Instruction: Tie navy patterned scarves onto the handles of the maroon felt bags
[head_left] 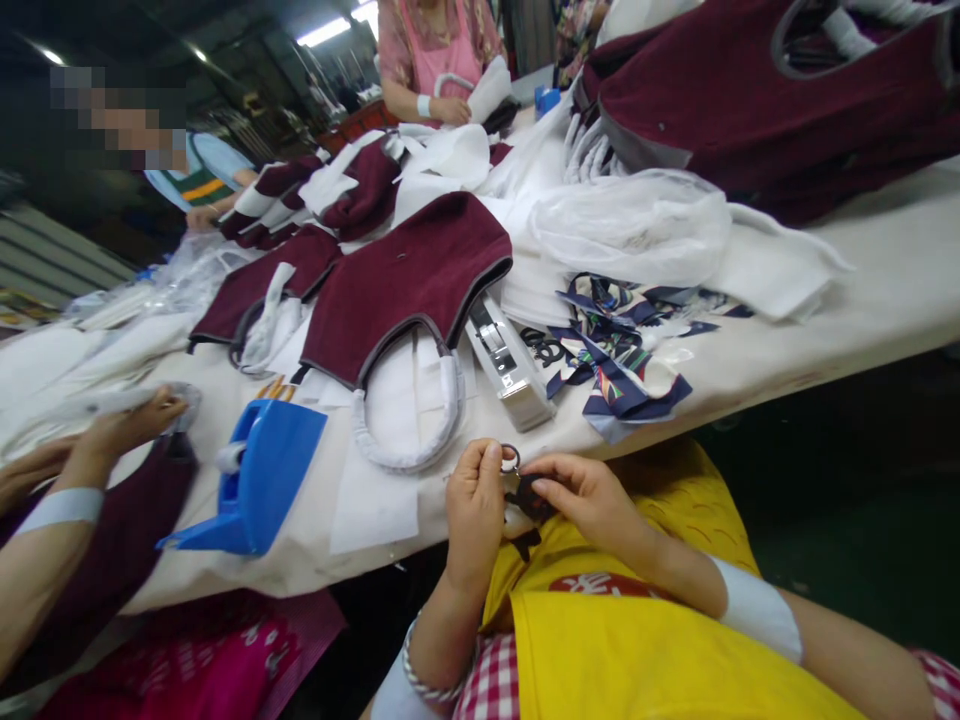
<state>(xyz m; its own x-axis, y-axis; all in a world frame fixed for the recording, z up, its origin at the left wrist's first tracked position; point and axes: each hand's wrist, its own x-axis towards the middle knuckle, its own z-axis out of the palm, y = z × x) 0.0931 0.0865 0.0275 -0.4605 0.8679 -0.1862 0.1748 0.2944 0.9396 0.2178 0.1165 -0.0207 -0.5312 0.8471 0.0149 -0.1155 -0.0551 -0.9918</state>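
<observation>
My left hand (476,505) pinches a dark metal ring (511,459) between thumb and fingers, over the table's front edge. A dark, flat piece (534,497) like a key-ring charm hangs from that ring, and my right hand (592,500) grips it by its right side. Just beyond my hands lies a maroon bag (409,275), its white-wrapped handle (409,462) toward me. A grey-and-silver tape dispenser (510,365) stands to the right of the handle. Further right is a pile of patterned navy ribbons (626,365) with several dark rings (546,347) beside it.
A blue tape dispenser (274,470) stands at the left. A co-worker's hand (142,425) works on maroon fabric at the far left. More maroon bags (765,100) and a clear plastic bundle (630,225) lie farther back. Two people stand across the cloth-covered table (885,270).
</observation>
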